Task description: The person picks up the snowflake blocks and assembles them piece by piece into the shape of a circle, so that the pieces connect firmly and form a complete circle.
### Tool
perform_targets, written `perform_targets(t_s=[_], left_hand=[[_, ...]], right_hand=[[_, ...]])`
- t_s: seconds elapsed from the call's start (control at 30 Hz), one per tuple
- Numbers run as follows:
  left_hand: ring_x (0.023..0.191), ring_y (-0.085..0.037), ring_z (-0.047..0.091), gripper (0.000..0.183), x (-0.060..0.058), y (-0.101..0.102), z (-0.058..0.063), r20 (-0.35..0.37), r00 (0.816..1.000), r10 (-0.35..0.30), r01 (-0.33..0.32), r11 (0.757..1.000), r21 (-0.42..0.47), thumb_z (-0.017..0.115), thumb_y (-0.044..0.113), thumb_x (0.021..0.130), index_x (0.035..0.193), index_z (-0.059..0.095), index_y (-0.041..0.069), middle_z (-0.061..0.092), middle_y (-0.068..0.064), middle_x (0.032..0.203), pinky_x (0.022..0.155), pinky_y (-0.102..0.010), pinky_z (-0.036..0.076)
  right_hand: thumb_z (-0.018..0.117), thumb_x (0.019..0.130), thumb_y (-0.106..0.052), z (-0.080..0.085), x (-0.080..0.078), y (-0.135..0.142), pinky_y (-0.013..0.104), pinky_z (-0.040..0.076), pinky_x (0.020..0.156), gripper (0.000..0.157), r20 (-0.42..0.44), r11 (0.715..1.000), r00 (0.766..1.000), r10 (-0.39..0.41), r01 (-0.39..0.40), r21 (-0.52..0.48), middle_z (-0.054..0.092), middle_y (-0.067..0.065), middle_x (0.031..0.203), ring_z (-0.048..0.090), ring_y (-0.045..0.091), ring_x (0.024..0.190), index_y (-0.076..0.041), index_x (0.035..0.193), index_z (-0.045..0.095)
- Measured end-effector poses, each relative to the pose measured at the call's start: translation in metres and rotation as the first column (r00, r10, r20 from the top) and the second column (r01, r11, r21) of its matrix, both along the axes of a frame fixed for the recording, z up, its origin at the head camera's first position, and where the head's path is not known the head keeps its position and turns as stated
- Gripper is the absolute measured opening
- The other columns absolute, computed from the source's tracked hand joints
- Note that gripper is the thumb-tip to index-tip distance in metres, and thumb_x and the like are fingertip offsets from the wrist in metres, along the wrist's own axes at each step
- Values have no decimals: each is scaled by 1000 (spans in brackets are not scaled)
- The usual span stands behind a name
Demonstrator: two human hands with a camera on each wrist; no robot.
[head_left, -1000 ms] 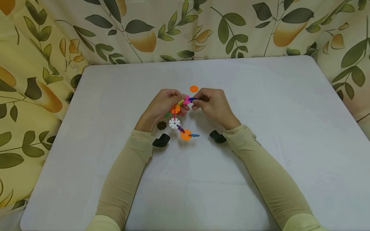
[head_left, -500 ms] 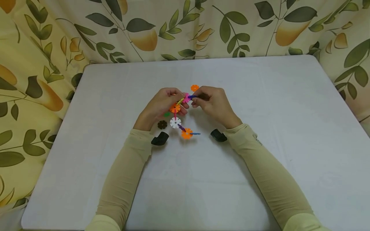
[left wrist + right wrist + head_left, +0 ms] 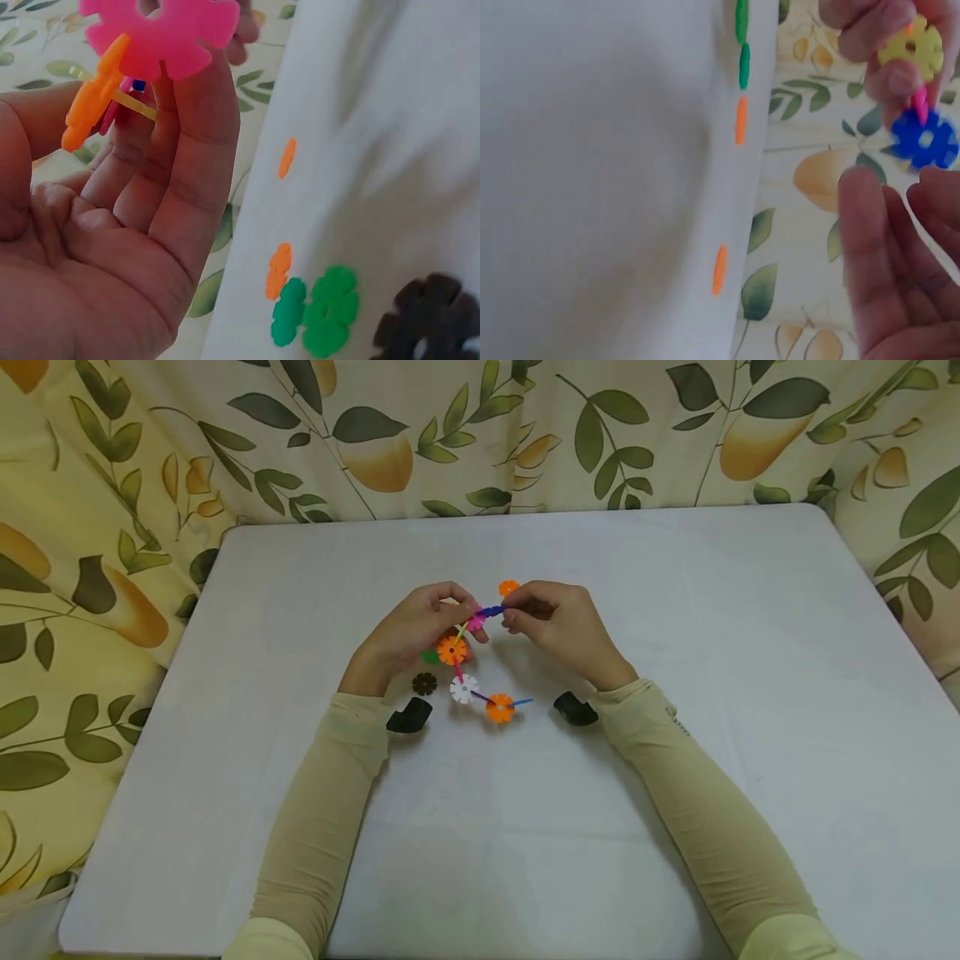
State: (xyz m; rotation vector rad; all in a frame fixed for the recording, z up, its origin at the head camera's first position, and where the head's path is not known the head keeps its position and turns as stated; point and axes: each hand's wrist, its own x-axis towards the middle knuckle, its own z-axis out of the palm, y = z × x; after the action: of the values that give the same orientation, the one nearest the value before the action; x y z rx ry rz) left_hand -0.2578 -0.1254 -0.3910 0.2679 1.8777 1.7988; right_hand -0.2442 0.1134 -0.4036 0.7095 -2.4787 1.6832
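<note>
My left hand (image 3: 408,627) pinches a pink flower-shaped disc (image 3: 476,622) with thumb and fingertips. My right hand (image 3: 566,622) has thumb and index finger at the outer edge of a dark blue disc (image 3: 491,611), which joins the pink one. From the pink disc a chain of interlocked discs runs down: yellow (image 3: 462,632), orange disc (image 3: 452,650), pinkish-red disc (image 3: 458,671), white disc (image 3: 464,689), purple disc (image 3: 482,697), second orange disc (image 3: 500,708) and light blue disc (image 3: 521,702). The blue disc (image 3: 925,140) shows face-on in the right wrist view.
On the white table (image 3: 637,827) lie a loose orange disc (image 3: 508,587) by the right hand, a green disc (image 3: 431,657) and a dark brown disc (image 3: 424,684). Black wrist devices (image 3: 410,716) sit at both cuffs. A leaf-patterned curtain (image 3: 465,435) surrounds the table.
The right fingers have moved slightly outward, and more of the blue disc shows between the hands. The chain's lower end has swung to the right.
</note>
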Motion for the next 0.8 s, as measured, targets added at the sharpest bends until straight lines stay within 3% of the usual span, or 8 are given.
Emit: perform_targets(t_s=[0.23, 0.5, 0.63, 0.8], left_hand=[[69, -25, 68, 11, -1, -17, 6, 18, 999, 51, -52, 995, 88, 49, 13, 115, 121, 53, 5, 74, -21, 115, 71, -29, 58], [74, -25, 73, 13, -5, -42, 8, -17, 991, 131, -125, 974, 189, 44, 5, 114, 124, 53, 4, 72, -19, 103, 73, -29, 59], [73, -22, 73, 11, -4, -53, 9, -1, 983, 181, -176, 955, 238, 44, 5, 115, 121, 53, 4, 72, -12, 96, 68, -26, 59], [71, -24, 73, 8, -6, -60, 9, 20, 981, 190, -189, 942, 278, 47, 5, 114, 121, 51, 3, 68, -13, 91, 69, -27, 61]], right_hand=[[73, 100, -1, -4, -13, 13, 22, 55, 84, 12, 21, 984, 992, -122, 118, 130, 77, 15, 105, 71, 25, 91, 6, 109, 77], [71, 100, -3, -8, -23, 15, 24, 51, 84, 14, 37, 969, 984, -174, 164, 183, 77, 17, 105, 69, 29, 94, 4, 110, 77], [70, 101, -5, -13, -27, 13, 32, 52, 90, 16, 80, 965, 982, -171, 150, 214, 75, 19, 109, 68, 31, 99, 5, 113, 76], [69, 102, -5, -18, -34, 6, 40, 52, 95, 17, 111, 958, 978, -174, 142, 250, 74, 19, 112, 67, 32, 103, 4, 116, 74]])
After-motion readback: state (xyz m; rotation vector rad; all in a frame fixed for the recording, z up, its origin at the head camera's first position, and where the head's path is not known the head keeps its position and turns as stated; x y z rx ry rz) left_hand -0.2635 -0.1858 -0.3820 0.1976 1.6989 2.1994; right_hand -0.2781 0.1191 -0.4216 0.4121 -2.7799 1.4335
